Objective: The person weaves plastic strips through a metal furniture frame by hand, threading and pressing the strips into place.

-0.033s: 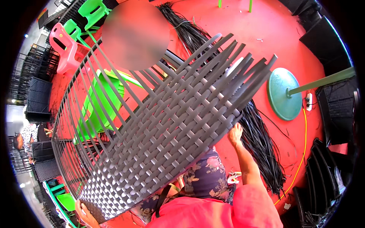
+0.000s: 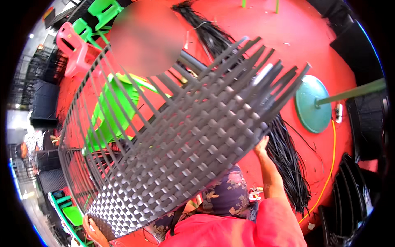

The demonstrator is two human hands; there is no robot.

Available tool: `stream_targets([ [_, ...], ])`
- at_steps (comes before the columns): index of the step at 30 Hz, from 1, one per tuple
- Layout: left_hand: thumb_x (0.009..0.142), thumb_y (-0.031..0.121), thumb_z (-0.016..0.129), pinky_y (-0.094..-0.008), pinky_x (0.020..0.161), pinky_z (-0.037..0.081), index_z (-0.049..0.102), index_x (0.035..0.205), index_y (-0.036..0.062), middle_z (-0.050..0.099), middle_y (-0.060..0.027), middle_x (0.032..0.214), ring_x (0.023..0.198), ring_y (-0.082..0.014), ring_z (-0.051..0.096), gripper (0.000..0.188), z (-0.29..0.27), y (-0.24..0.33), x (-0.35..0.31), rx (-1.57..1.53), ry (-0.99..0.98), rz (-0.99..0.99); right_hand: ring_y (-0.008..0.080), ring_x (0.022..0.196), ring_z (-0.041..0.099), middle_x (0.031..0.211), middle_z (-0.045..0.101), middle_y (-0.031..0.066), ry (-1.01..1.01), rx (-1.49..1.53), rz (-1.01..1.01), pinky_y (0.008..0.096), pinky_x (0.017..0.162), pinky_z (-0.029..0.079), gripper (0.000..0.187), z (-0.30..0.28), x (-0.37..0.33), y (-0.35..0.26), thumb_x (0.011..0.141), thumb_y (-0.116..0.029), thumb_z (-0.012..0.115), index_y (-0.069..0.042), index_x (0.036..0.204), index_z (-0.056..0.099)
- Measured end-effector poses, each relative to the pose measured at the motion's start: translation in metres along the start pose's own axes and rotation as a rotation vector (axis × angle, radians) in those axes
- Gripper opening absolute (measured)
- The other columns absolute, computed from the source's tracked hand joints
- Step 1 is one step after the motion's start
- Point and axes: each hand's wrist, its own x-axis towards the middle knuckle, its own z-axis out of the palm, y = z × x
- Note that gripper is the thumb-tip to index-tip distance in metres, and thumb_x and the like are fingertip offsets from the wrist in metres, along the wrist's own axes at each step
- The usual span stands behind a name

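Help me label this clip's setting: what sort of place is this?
Probably a weaving workshop, perhaps for furniture: a part-woven dark panel with loose strand ends, and long black strands lying heaped on the red floor.

Dark grey woven panel [image 2: 181,152], slanting up rightward, densely plaited near side, unwoven at left; loose ends [image 2: 289,88] upper right

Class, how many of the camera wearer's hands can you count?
2: left hand at the lower-left end of the woven panel, right hand at its right edge; parts may be hidden.
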Motion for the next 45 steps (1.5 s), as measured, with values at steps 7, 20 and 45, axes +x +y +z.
stream_targets([
  [7,0.082,0.014,0.063,-0.0379,0.092,0.041,0.061,0.107,0.0024,0.060,-0.0132,0.109,0.104,-0.0265,0.055,0.028,0.008,0.008,-0.013,0.007,0.086,0.027,0.0249,0.113,0.048,0.124,0.050,0.0107,-0.063,0.366,-0.138,0.0384,0.092,0.039,0.026,0.027,0.020,0.025,0.087,-0.014,0.050,-0.009,0.112,0.053],
  [20,0.081,0.012,0.065,-0.0364,0.093,0.042,0.063,0.104,0.0029,0.057,-0.0140,0.113,0.109,-0.0291,0.054,0.025,-0.011,0.054,-0.009,-0.079,0.400,0.087,0.0250,0.109,0.050,0.120,0.052,0.0135,-0.244,1.059,-0.511,0.0323,0.093,0.039,0.030,-0.098,-0.078,-0.061,0.087,-0.005,0.050,-0.004,0.117,0.046],
  [45,0.071,0.034,0.063,-0.0464,0.093,0.041,0.059,0.104,0.0061,0.058,-0.0149,0.109,0.110,-0.0370,0.049,0.043,0.147,0.332,-0.122,-1.303,-0.474,1.055,0.0265,0.084,0.053,0.084,0.055,0.0098,-0.175,0.740,-0.805,0.0367,0.073,0.041,0.002,-0.205,-0.092,-0.033,0.079,-0.010,0.058,-0.009,0.080,0.057],
])
